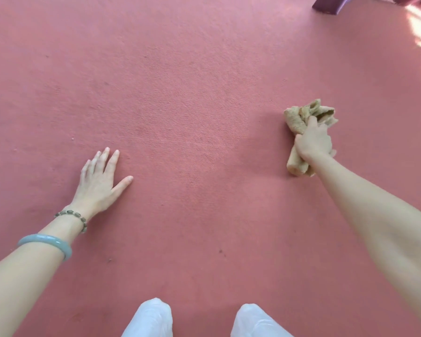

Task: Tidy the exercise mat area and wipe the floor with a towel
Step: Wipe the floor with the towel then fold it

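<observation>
Floor wiping in hand; towel held at right, bracing hand at left.

The bunched tan towel [304,132] is gripped in the right hand [312,142], fingers curled round it, and pressed to the red floor [192,93] at mid-right, evidently for wiping. The left hand [100,181] is laid flat at near left, fingers straight and slightly spread, judged a support for the kneeling posture. A dark purple object [331,4] is noted far right. No brand, label or writing is legible.
</observation>
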Demonstrator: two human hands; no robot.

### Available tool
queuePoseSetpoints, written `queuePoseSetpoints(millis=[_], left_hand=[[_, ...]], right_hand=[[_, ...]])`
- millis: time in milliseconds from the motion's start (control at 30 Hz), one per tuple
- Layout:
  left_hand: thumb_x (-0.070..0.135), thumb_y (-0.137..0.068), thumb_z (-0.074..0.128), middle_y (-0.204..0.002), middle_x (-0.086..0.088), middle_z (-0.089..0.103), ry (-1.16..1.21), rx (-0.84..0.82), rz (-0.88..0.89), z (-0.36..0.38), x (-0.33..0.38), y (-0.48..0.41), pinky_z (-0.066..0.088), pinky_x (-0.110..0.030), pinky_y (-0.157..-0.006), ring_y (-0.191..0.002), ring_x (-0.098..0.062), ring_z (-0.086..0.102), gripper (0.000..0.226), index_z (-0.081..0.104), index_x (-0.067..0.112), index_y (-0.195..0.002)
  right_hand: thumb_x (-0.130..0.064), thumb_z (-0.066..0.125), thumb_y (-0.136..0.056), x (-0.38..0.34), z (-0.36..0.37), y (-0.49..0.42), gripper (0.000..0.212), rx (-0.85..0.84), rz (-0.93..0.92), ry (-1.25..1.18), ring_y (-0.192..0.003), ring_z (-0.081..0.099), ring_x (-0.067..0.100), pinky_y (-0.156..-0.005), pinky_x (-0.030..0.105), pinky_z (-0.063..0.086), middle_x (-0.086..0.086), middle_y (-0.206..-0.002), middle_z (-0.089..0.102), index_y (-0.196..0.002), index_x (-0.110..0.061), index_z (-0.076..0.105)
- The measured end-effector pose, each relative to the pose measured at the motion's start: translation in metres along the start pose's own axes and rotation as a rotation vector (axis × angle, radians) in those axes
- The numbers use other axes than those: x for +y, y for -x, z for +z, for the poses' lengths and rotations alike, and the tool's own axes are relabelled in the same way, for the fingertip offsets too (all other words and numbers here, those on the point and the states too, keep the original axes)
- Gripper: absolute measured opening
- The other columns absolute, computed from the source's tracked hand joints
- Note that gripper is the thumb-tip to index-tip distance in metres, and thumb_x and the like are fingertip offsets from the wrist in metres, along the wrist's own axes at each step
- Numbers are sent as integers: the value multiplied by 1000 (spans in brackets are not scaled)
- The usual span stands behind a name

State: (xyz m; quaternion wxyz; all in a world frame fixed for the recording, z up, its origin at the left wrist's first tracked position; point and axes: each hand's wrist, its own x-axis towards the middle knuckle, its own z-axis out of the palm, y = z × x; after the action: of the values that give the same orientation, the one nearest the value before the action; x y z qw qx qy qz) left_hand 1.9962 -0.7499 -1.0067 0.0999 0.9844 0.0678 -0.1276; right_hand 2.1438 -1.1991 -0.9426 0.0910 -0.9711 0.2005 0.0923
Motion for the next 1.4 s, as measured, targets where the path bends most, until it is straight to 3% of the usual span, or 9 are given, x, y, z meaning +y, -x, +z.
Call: queuePoseSetpoints(millis=[267, 433, 567, 767, 967, 1100, 1200, 1333, 1400], left_hand=[[50, -92, 42, -158, -10, 9, 2, 45, -87, -1, -28, 1, 2, -41, -117, -145, -25, 4, 72, 13, 16, -150], [48, -92, 44, -157, -11, 12, 12, 64, -140, 0, -44, 10, 3, -41, -117, -145, -25, 6, 71, 16, 15, -149], [47, -92, 47, -157, -11, 14, 10, 76, -149, -2, -51, 12, 4, -41, -117, -145, -26, 7, 72, 18, 14, -148], [50, -92, 42, -158, -9, 10, 13, 53, -137, -3, -53, 10, 2, -40, -117, -145, -24, 4, 73, 13, 16, -150], [51, -92, 40, -158, -8, 8, 28, 53, -146, -7, -51, 0, 0, -39, -117, -146, -23, 3, 73, 11, 16, -150], [52, -93, 38, -158, -7, 6, 26, 44, -162, -8, -54, 3, -1, -38, -117, -146, -22, 0, 73, 9, 17, -150], [52, -93, 37, -158, -7, 6, 28, 40, -190, -10, -65, 11, -1, -38, -117, -146, -21, 0, 72, 9, 18, -150], [51, -93, 37, -158, -6, 5, 27, 22, -215, -13, -76, 24, -1, -38, -117, -146, -21, 0, 72, 9, 18, -150], [50, -91, 39, -156, -13, 16, 20, 22, -231, -15, -80, 29, 5, -42, -117, -144, -28, 11, 72, 18, 12, -148]], right_hand=[[-10, 47, -88, -186, 63, 82, 49, -55, -390, 2, -111, 54, 39, -85, 43, 45, 18, -127, 45, -135, -10, 35], [-11, 49, -86, -269, 84, 161, 38, -216, -728, -87, -117, 50, 36, -82, 43, 46, 15, -125, 48, -124, -11, 45], [-13, 50, -84, -291, 84, 179, 35, -355, -950, -139, -102, 57, 40, -69, 40, 39, 15, -117, 51, -119, -13, 48], [-16, 53, -81, -214, 59, 56, 61, -225, -568, -227, -111, 54, 38, -88, 39, 44, 21, -123, 55, -139, -22, 36], [-20, 48, -85, -94, 19, -24, 50, 24, -57, -123, -116, 48, 46, -96, 52, 40, 27, -124, 50, -134, -14, 37], [-20, 46, -91, -122, 17, -13, 41, 56, 54, -75, -122, 44, 45, -98, 52, 35, 23, -135, 41, -130, -12, 37], [-15, 44, -90, -206, 36, 22, 35, -5, -188, -59, -117, 49, 45, -93, 49, 39, 21, -131, 43, -125, -12, 42], [-10, 44, -87, -325, 76, 125, 32, -165, -682, -40, -107, 56, 45, -80, 44, 44, 20, -123, 49, -119, -10, 45], [-10, 45, -88, -362, 93, 193, 29, -280, -925, -30, -101, 58, 43, -70, 41, 42, 18, -118, 52, -116, -10, 47]])
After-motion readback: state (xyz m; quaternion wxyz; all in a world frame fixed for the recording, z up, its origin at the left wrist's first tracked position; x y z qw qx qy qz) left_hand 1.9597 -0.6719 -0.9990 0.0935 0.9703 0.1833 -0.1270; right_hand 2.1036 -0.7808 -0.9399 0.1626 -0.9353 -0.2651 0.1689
